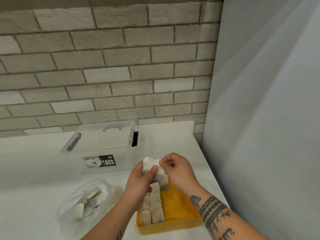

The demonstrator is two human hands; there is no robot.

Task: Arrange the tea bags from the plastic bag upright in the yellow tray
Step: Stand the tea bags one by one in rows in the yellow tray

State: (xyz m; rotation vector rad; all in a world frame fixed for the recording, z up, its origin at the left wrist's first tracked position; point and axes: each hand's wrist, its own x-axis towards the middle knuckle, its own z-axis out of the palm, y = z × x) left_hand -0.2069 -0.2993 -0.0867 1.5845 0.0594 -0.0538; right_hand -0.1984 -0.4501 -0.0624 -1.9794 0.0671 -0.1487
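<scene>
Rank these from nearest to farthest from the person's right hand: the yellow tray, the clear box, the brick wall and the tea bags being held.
1. The tea bags, pinched by the right hand itself.
2. The yellow tray, just beneath that hand.
3. The clear box, farther back on the left.
4. The brick wall, behind the box, farthest.

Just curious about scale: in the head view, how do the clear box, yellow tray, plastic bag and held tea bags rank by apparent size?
1. clear box, largest though farthest
2-3. yellow tray and plastic bag: look alike, tray partly hidden, so unranked
4. tea bags being held, smallest
</scene>
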